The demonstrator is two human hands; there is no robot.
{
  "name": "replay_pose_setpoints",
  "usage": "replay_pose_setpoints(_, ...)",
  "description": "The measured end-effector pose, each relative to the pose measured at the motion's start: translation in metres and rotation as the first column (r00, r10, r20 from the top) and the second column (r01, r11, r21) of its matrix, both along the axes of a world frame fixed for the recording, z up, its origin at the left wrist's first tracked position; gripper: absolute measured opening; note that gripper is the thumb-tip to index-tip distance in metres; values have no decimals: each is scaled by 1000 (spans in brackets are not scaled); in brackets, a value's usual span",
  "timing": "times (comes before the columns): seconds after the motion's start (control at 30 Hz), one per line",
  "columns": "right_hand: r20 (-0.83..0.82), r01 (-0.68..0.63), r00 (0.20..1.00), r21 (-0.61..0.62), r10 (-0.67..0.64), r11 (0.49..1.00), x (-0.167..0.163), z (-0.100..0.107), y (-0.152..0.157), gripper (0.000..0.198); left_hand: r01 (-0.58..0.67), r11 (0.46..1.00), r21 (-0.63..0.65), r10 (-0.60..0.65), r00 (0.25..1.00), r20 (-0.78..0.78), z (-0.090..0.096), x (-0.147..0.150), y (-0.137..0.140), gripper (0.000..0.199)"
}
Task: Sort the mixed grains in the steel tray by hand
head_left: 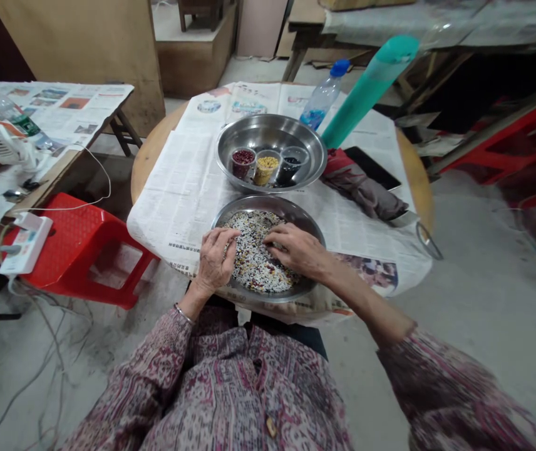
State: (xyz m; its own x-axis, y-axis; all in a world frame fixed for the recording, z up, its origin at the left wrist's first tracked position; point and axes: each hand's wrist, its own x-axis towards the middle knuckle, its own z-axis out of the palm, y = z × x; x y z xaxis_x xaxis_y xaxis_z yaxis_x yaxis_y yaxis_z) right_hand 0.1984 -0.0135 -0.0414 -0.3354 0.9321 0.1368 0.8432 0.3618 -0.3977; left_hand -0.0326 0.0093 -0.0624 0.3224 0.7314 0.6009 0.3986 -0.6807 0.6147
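Observation:
A round metal tray at the table's near edge holds a mix of white, black, yellow and dark red grains and beans. Over its left side, my left hand is closed, fingers curled together; anything held in it is hidden. My right hand reaches in from the right, fingertips bent into a pinch at the grains, and what they hold is too small to make out. Behind the tray, a metal basin contains a cup of red beans, a cup of yellow grains and a cup of black beans.
Newspaper covers the round table. Toward the back right stand a plastic bottle and a tall green tube; a grey-red cloth bundle and dark phone lie nearer. A red stool with a power strip is left.

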Motion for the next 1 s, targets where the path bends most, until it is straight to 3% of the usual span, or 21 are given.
replay_pose_setpoints(0.13, -47, -116, 992, -13, 115, 993, -18, 2, -32, 20, -16, 1000, 11, 16, 1000, -13, 1, 0, 0, 18)
replay_pose_setpoints(0.27, 51, -228, 973, 38, 226, 973, -45, 4, -29, 22, -31, 999, 32, 32, 999, -33, 2, 1, 1, 19)
replay_pose_setpoints(0.37, 132, -127, 984, 69, 117, 990, -41, 4, -13, 21, -10, 999, 37, 12, 999, -42, 3, 1, 1, 18)
replay_pose_setpoints(0.5, 177, 75, 981, 59, -84, 995, -9, 11, -11, 19, 5, 1000, 29, -3, 999, -47, 2, 1, 1, 17)
replay_pose_setpoints(0.6, 151, 95, 985, -54, -86, 994, 4, 24, -29, 16, 3, 999, 36, -2, 999, -38, 0, 1, 2, 17)
replay_pose_setpoints(0.67, 91, -12, 995, -190, 30, 982, 0, 33, -42, 14, 10, 999, 45, -8, 1000, -27, -1, 1, 2, 17)
replay_pose_setpoints(0.73, 37, -145, 986, -314, 165, 938, -11, 37, -49, 13, 15, 998, 57, -14, 1000, -17, -1, 1, 3, 17)
replay_pose_setpoints(0.8, 46, -200, 971, -366, 233, 909, -21, 35, -49, 17, 18, 998, 66, -17, 1000, -16, -1, 1, 3, 17)
replay_pose_setpoints(0.87, 105, -145, 977, -302, 184, 942, -23, 28, -41, 20, 17, 997, 71, -15, 1000, -22, -2, 1, 3, 16)
replay_pose_setpoints(0.93, 145, -21, 989, -156, 44, 987, -19, 18, -29, 23, 11, 997, 71, -9, 1000, -29, -3, 1, 3, 16)
replay_pose_setpoints(1.0, 123, 95, 988, -23, -92, 995, -11, 9, -15, 25, 2, 998, 65, 0, 1000, -31, -3, 1, 3, 17)
